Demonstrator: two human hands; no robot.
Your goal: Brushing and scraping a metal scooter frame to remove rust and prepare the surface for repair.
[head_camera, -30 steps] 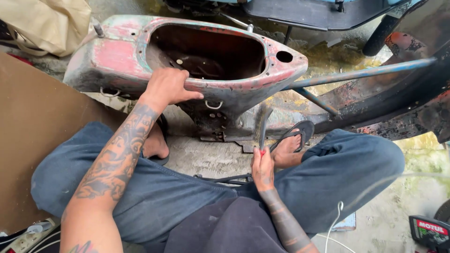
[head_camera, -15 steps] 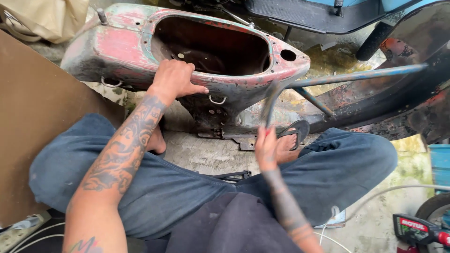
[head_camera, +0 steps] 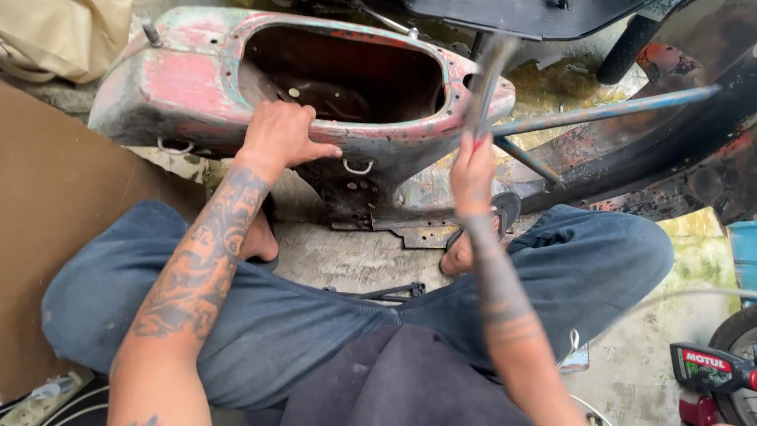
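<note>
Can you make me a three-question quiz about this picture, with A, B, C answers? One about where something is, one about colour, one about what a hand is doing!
1. Where does the left hand rest?
A. on the rim of the metal shell
B. on the cardboard
C. on the knee

2. What colour is the shell's worn paint mostly?
A. yellow
B. red
C. purple

3. What is the right hand doing?
A. lying flat and open
B. waving, holding nothing
C. gripping a tool raised upright

Answers: 1 A, the fingers lie over the shell's edge. 2 B, faded red shows between grey patches. 3 C, its fingers close round the blurred tool's handle.
</note>
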